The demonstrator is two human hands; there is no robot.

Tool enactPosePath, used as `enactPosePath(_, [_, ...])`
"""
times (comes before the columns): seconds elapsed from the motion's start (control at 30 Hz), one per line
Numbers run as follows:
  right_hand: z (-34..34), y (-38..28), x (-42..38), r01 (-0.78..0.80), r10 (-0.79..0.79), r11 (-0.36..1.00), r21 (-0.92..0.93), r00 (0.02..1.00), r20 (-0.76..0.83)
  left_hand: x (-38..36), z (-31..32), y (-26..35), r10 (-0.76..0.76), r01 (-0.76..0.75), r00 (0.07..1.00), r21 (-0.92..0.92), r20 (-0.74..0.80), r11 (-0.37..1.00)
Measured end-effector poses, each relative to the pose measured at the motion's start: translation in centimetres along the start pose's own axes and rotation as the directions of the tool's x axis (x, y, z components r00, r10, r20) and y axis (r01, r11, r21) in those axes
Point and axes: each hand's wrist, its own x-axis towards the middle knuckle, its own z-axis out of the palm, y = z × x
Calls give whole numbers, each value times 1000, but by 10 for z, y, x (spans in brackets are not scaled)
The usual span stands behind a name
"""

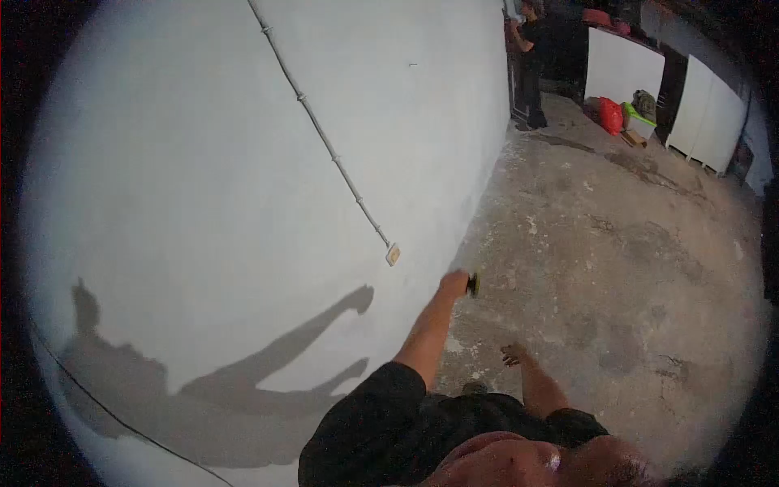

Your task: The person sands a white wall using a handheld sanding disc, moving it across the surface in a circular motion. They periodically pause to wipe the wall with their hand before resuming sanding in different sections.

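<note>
Overhead, a person's left hand (455, 283) reached out at about twelve o'clock, clenched on a small dark tool (473, 283) held close to the base of a white wall (243, 162), just below a small box (393, 255) ending a thin conduit (324, 142). Their right hand (513, 354) hung loose with fingers spread, holding nothing, above the rough concrete floor (617, 268). Judging by this, wall work seemed underway, next needing the tool pressed flat; another person (531, 61) stood far off at one o'clock.
</note>
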Motion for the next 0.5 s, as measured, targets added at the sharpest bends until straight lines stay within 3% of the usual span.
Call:
enactPosePath(0.03, [1, 2, -7, 3, -3, 998, -58, 1000, -5, 51, 121, -20, -50, 12, 942, -118, -331, 993])
enactPosePath(0.07, [-4, -3, -11, 5, -7, 993, -117, 1000, -17, 42, 130, -17, -18, 34, 994, -147, 111, 989])
enactPosePath(0.1, [1, -28, -40, -21, 20, 992, -128, 1000, -7, -13, 90, 12, 16, 32, 971, -198, 238, 980])
enactPosePath(0.13, [14, -55, -71, -51, 52, 989, -138, 999, 4, 13, 188, -16, 46, -35, 996, -144, 75, 989])
enactPosePath(0.17, [23, -62, -76, -30, 35, 996, -88, 998, 54, -20, 165, 6, 92, -27, 948, -211, 306, 977])
enactPosePath(0.2, [30, -60, -72, -11, 14, 999, -33, 995, 102, -42, 172, 11, 129, -17, 922, -294, 366, 956])
enactPosePath(0.27, [44, -59, -62, 80, -58, 993, -82, 968, 244, -77, 199, 8, 158, 41, 908, -459, 387, 888])
enactPosePath(0.3, [53, -54, -54, 78, -61, 995, -67, 972, 228, -98, 208, 4, 162, 81, 907, -538, 389, 839])
enactPosePath(0.37, [70, -57, -34, 272, -175, 954, -128, 849, 498, -137, 218, -9, 154, 170, 912, -690, 381, 703])
enactPosePath(0.5, [124, -134, -92, 418, -204, 861, -291, 807, 554, -208, 227, -48, 46, 280, 949, -899, 313, 338])
